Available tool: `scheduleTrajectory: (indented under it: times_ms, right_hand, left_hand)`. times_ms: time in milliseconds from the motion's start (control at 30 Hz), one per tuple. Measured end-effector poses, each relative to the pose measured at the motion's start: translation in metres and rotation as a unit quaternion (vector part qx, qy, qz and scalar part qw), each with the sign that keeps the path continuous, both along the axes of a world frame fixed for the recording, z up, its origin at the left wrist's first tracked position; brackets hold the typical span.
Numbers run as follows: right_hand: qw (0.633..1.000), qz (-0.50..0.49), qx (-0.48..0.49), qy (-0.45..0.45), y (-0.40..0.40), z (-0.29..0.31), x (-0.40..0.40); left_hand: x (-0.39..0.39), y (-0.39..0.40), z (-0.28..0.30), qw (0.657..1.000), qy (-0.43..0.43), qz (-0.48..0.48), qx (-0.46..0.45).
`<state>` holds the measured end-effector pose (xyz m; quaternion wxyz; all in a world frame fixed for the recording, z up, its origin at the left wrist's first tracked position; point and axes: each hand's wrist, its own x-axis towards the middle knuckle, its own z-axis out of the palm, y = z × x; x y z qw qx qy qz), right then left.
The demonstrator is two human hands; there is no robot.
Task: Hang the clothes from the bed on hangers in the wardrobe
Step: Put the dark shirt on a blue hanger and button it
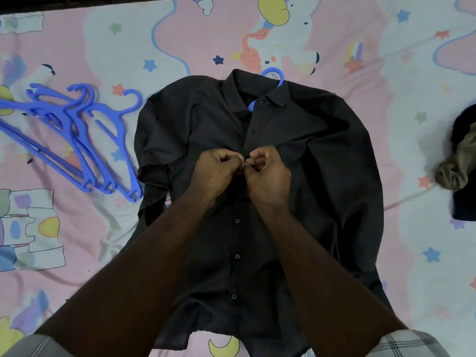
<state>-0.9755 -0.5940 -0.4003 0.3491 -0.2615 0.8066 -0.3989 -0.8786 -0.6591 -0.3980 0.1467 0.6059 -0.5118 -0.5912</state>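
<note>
On a bed's pastel cartoon-print sheet, a left hand and right hand pinch the placket of a black button-up shirt lying over a blue plastic hanger; spare blue hangers lie left.

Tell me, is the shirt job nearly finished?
Not yet. Done: a blue hanger is already inside the black shirt. In hand: the left hand and right hand pinch its front, seemingly buttoning. Left: hanging it up, plus the clothes pile and spare hangers.
</note>
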Motion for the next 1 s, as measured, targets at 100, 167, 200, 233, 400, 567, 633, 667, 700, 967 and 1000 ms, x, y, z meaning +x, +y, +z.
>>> scheduleTrajectory:
  times_ms: [100, 167, 200, 233, 400, 567, 633, 667, 700, 967, 1000]
  right_hand:
    - [0.999, -0.03, -0.011, -0.034, -0.003, -0.003, -0.002]
    - [0.996, -0.057, -0.012, -0.072, -0.004, -0.008, -0.002]
    - [0.993, -0.067, -0.012, -0.092, -0.005, -0.01, -0.002]
    - [0.991, -0.074, -0.013, -0.109, -0.005, -0.012, -0.001]
    - [0.996, -0.058, -0.007, -0.073, -0.007, -0.011, -0.004]
    - [1.0, -0.008, 0.007, -0.027, -0.007, -0.006, -0.005]
    - [0.999, -0.02, 0.004, -0.044, -0.009, -0.008, -0.006]
    - [0.998, -0.028, -0.001, -0.061, -0.009, -0.01, -0.006]
    - [0.996, -0.038, -0.007, -0.085, -0.01, -0.011, -0.005]
    - [0.911, -0.154, 0.032, -0.382, -0.009, -0.007, -0.016]
    - [0.914, -0.153, 0.049, -0.373, -0.008, -0.011, -0.015]
  left_hand:
    - [-0.002, -0.001, -0.002, 0.999, 0.026, 0.025, 0.015]
    - [-0.002, -0.003, -0.004, 0.998, 0.042, 0.04, 0.029]
    - [-0.002, -0.004, -0.005, 0.998, 0.045, 0.039, 0.032]
    - [-0.001, -0.005, -0.005, 0.998, 0.049, 0.037, 0.033]
    - [0.0, -0.005, -0.009, 0.995, 0.062, 0.047, 0.064]
    - [0.0, -0.007, -0.008, 0.995, 0.055, 0.029, 0.08]
    - [-0.001, -0.008, -0.009, 0.993, 0.056, 0.049, 0.094]
    - [-0.001, -0.008, -0.01, 0.99, 0.066, 0.065, 0.105]
    - [-0.001, -0.009, -0.011, 0.988, 0.078, 0.079, 0.112]
    - [0.003, -0.005, -0.019, 0.977, 0.119, 0.076, 0.161]
    - [0.005, -0.004, -0.021, 0.98, 0.103, 0.058, 0.157]
